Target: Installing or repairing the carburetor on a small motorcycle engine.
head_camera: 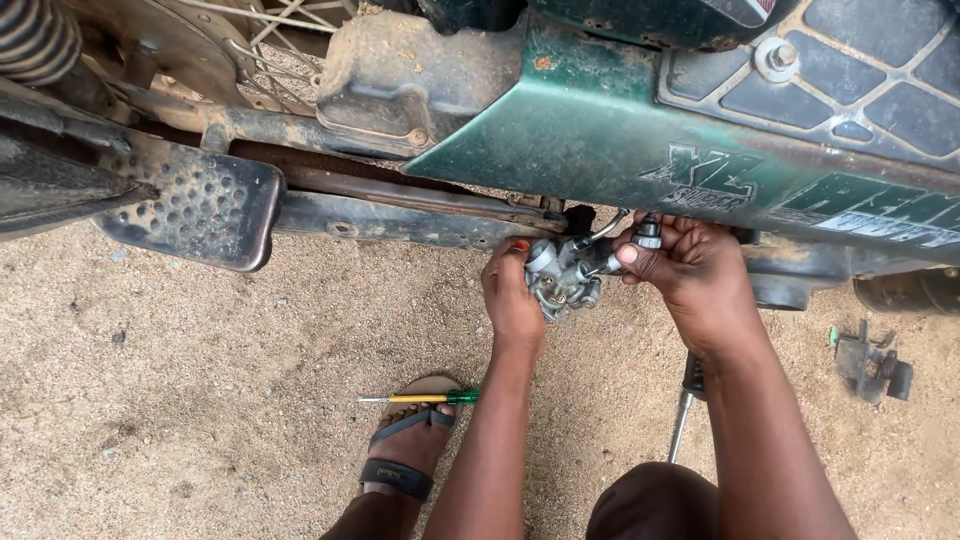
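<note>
Gripping a grey metal carburettor (562, 275) between them at frame centre, left hand (512, 295) closed on its left side, right hand (690, 275) pinching its right fittings, under the green motorcycle panel (600, 130) bearing pale angular lettering decals at right.

- A single head-worn camera looks steeply down, close over the person's forearms.
- It faces the green motorcycle side panel (620, 130) across the top, sandy ground (180, 420) filling the rest below.
</note>
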